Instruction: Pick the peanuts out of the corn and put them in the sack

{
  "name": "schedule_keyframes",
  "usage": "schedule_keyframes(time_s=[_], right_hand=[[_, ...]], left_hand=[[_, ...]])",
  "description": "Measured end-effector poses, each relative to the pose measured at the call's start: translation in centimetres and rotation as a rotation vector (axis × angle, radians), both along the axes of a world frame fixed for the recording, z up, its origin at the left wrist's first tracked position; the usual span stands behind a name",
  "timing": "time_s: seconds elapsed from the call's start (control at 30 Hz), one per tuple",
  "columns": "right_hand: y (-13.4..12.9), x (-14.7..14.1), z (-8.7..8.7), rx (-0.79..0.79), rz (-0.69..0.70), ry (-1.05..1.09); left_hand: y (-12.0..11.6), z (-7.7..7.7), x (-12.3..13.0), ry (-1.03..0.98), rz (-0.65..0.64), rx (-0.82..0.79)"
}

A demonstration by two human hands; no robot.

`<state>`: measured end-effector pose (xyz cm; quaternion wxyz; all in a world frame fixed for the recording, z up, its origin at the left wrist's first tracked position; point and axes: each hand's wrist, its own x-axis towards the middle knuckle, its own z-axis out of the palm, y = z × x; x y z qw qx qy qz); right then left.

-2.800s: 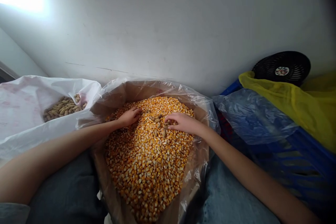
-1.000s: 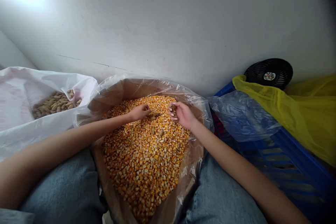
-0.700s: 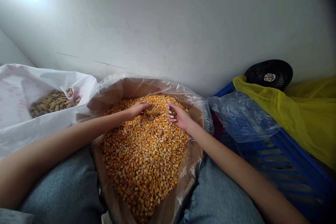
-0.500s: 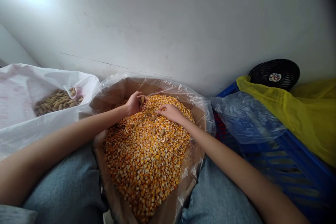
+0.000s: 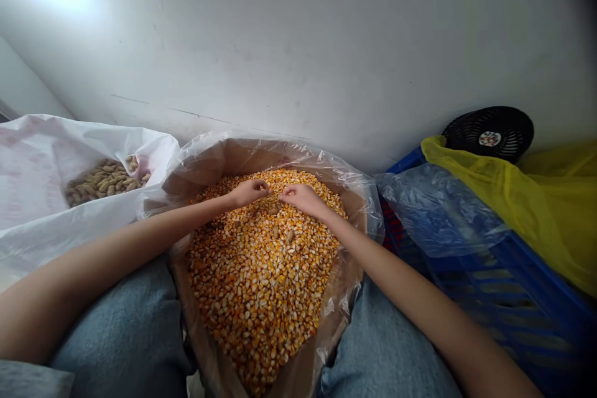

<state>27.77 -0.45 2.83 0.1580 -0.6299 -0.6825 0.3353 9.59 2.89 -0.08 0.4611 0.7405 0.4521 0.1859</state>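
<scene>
1. Head view, low in the frame at 6 o'clock: a cardboard box (image 5: 198,161) with a clear plastic liner (image 5: 280,148) sits between the person's knees in blue jeans (image 5: 116,329). This probably keeps it steady and within easy reach.
2. Task things: shelled corn kernels (image 5: 261,286) fill the box, with a few peanut pods (image 5: 290,236) lying on top near the middle.
3. Left hand (image 5: 247,192) is at the far side of the kernels, left fingertips (image 5: 267,186) curled down and inward. Fingers are not spread; whether they grasp a pod or kernel is hidden, cannot tell.
4. Right hand (image 5: 304,199) is just beside the left, palm down, right fingertips (image 5: 283,190) bent toward the left hand. Fingers look loosely curled, near small dark pieces on the corn; any grasp cannot be told.
5. At 10 o'clock, a white woven sack (image 5: 56,161) lies with its mouth rolled open around peanuts in the shell (image 5: 105,177), seemingly left open for easy access.
6. At 3 to 4 o'clock, a blue plastic crate (image 5: 508,298) holds a blue-tinted plastic bag (image 5: 438,211) and a yellow plastic bag (image 5: 504,205). A black fan (image 5: 487,134) stands at 2 o'clock against a white wall (image 5: 298,43).
</scene>
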Motion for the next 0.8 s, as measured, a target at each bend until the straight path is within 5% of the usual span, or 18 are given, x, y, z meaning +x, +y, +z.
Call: schedule_keyframes(time_s=[0.13, 0.23, 0.33, 0.4, 0.5, 0.6, 0.7, 0.8], right_hand=[[0.1, 1.0, 1.3, -0.202, -0.115, 0.612], [-0.3, 2.4, 2.1, -0.264, -0.165, 0.804], [-1.1, 3.9, 2.5, -0.187, -0.241, 0.675], [-1.7, 4.9, 2.4, -0.087, -0.234, 0.399], [-2.3, 6.0, 2.0, 0.001, -0.061, -0.094], [-2.4, 6.2, 1.7, -0.005, 0.055, -0.328], [-2.6, 5.9, 2.2, -0.035, -0.017, -0.18], [-3.0, 5.8, 3.2, -0.113, -0.144, 0.31]], left_hand=[[0.5, 1.5, -0.6, -0.534, 0.073, -0.55], [0.5, 2.1, -0.7, -0.682, 0.088, -0.691], [0.1, 2.0, -0.4, -0.543, 0.111, -0.595], [-0.2, 1.7, 0.0, -0.298, 0.079, -0.375], [-0.9, 1.5, 0.6, 0.113, -0.066, 0.057], [-1.7, 1.3, 1.1, 0.367, -0.201, 0.269], [-2.0, 1.1, 1.4, 0.425, -0.226, 0.252], [-1.7, 1.2, 1.3, 0.19, -0.176, -0.019]])
